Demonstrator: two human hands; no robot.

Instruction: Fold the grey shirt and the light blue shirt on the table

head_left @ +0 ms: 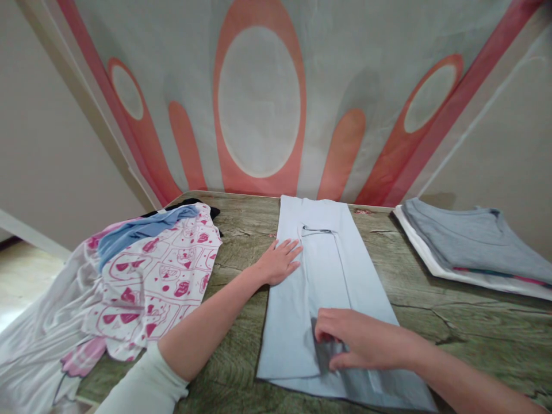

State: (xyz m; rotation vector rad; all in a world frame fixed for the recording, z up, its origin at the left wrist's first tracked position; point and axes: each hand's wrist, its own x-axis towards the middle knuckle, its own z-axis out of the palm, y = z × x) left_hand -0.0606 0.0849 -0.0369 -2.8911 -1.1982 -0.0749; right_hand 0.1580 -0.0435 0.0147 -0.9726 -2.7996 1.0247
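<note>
A pale blue-white garment (323, 276) lies on the table, folded into a long strip with its side panels turned toward the middle. A thin dark line of print shows in the gap between the panels. My left hand (280, 261) rests flat on the left panel, fingers spread. Over the lower middle of the garment is my right hand (356, 339), fingers bent and thumb apart, with nothing visible between them. Whether its fingertips touch the cloth I cannot tell.
On the left, a loose heap holds a white garment with pink print (166, 282), a blue cloth (142, 230) and black fabric. Folded clothes, a grey shirt (466, 236) on top, are stacked at the right. A printed sheet (194, 52) hangs behind the wood-patterned table (241, 221).
</note>
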